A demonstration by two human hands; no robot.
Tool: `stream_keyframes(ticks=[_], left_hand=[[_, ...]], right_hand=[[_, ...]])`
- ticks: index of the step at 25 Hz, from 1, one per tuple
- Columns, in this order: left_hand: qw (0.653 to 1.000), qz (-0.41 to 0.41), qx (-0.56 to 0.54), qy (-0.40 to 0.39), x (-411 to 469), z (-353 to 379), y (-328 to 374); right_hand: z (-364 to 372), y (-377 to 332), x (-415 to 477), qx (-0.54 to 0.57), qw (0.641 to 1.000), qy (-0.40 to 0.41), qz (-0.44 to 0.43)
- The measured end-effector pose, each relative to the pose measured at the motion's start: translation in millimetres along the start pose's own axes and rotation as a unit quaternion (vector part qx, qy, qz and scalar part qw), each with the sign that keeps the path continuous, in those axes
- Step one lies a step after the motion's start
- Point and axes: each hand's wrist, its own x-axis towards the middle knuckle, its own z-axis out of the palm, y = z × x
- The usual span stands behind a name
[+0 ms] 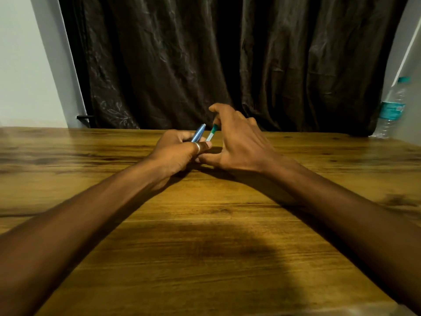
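Both of my hands meet near the far middle of the wooden table [205, 224]. My left hand [177, 151], with a ring on one finger, grips a blue pen barrel [198, 132] that points up and away. A thin refill [212, 132], white with a green tip, also sticks up from the left hand's fingers. My right hand [239, 142] reaches over from the right; its fingertips touch the refill's green tip, and its thumb lies low on the table side. Whether it pinches the tip is hidden.
A dark curtain [227, 65] hangs right behind the table's far edge. A clear plastic water bottle [393, 108] with a teal label and cap stands at the far right corner. A pale wall [22, 65] is at the left.
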Motion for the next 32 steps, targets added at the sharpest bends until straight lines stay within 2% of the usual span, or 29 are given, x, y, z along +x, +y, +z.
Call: stream_keyframes(ticks=[3,6,8,16,25,29,30,32], left_hand=[[1.000,0.009,0.017,0.007,-0.2,-1.6,0.8],[0.999,0.012,0.040,0.005,-1.4,-3.5,1.9],[0.998,0.006,0.055,0.000,-2.4,-3.3,2.8],[0.998,0.016,0.060,-0.011,1.0,-3.4,-0.3],[0.996,0.015,0.086,-0.021,2.3,-4.1,-0.3],[0.995,0.015,0.095,0.008,5.4,-7.2,-1.5],[0.994,0.012,0.103,0.016,6.5,-9.5,-3.1],[0.995,0.010,0.088,0.036,12.4,-13.6,-8.1]], right_hand=[[-4.2,13.6,7.2,0.131,0.986,-0.083,0.063],[-3.3,25.6,9.1,0.319,0.936,-0.059,0.133],[-2.3,26.2,7.1,0.363,0.916,-0.042,0.165],[-1.7,28.9,6.9,0.422,0.875,-0.072,0.226],[-0.5,30.3,6.6,0.404,0.884,-0.087,0.219],[-3.7,33.7,7.7,0.414,0.877,-0.047,0.240],[-3.6,38.1,8.2,0.401,0.882,-0.032,0.245],[-2.1,47.0,7.8,0.343,0.914,-0.026,0.215]])
